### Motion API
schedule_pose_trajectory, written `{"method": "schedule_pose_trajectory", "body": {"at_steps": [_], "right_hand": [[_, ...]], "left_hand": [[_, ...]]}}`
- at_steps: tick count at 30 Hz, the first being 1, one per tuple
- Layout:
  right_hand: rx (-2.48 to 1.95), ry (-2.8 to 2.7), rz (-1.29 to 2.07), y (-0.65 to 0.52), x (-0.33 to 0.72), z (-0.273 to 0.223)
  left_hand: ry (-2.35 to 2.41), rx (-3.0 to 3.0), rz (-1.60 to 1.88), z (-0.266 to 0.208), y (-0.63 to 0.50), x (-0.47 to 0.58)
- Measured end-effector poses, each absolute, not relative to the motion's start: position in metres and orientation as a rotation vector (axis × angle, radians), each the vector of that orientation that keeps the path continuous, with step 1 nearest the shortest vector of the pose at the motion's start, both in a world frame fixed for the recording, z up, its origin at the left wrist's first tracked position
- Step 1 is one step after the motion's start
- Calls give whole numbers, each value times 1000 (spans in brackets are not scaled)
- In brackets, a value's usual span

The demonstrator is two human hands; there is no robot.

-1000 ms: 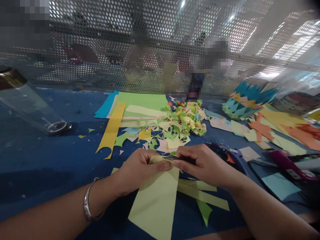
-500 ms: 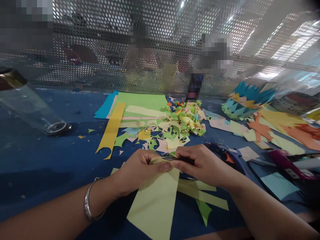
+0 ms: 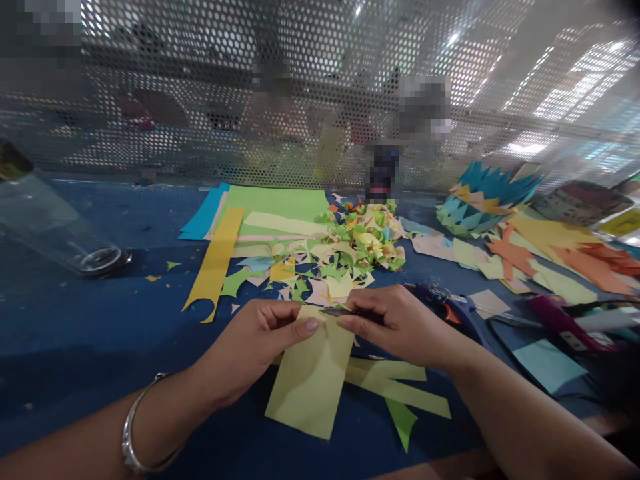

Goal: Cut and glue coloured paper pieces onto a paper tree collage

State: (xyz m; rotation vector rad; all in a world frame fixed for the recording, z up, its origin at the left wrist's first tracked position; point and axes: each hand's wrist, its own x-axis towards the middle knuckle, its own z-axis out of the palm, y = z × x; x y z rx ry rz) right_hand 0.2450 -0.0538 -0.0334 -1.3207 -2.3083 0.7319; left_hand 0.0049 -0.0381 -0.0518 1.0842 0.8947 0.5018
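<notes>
The left hand [image 3: 253, 343] pinches a pale yellow paper [image 3: 310, 380] by its top left corner, thumb above; the right hand [image 3: 395, 323] is closed round a dark blade [image 3: 334, 311], its tip at the paper's top end. The paper is held over the blue tabletop [image 3: 90, 320], its long axis running towards the near edge, the lower end swinging slightly left. Beyond lie a heap of scraps [image 3: 375, 233] and, by the far edge, a green sheet [image 3: 285, 200]. Half a second ago the thumbs nearly met; now they stand apart, and the paper's lower end, previously cut off by the view, shows whole.
</notes>
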Motion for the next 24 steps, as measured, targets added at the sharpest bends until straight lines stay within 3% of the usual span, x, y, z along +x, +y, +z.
{"method": "schedule_pose_trajectory", "body": {"at_steps": [24], "right_hand": [[-1353,-2309,749,-54,245,-35]], "left_hand": [[878,965,472,-54,-37,11]]}}
